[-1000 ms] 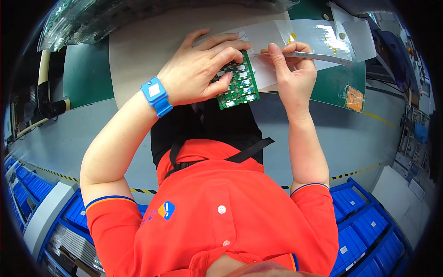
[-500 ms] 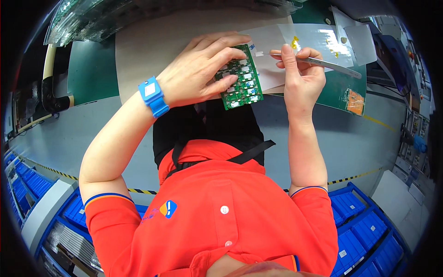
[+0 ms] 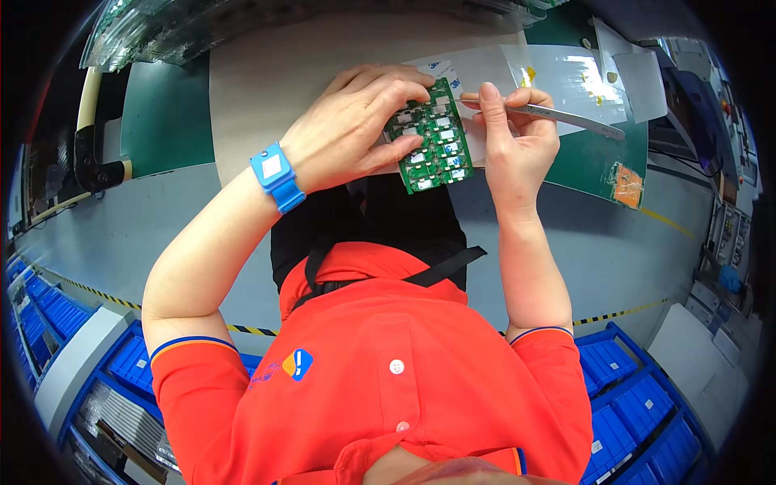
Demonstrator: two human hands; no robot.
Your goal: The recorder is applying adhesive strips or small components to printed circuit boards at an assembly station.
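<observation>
My left hand (image 3: 356, 121) grips a green circuit board (image 3: 443, 171) by its left side, thumb and fingers lying over its face. Rows of small white pieces cover the board, which juts over the table's near edge at a tilt. In my right hand (image 3: 517, 149) are metal tweezers (image 3: 578, 123), pinched between thumb and fingers. Their tip points left at the board's upper right edge; whether it touches the board or carries anything is too small to tell. A blue wristband (image 3: 275, 174) circles my left wrist.
Beyond the board lies white sheet material (image 3: 566, 69) with small yellow pieces (image 3: 528, 77) on it. Clear plastic trays (image 3: 153, 36) stand at the far left. An orange patch (image 3: 627, 186) marks the green table's right corner. Blue bins (image 3: 647, 400) are at the lower right.
The tweezers' tip has moved up to the board's edge. The small white piece seen at the tip no longer shows apart from the board. The board has shifted slightly right.
</observation>
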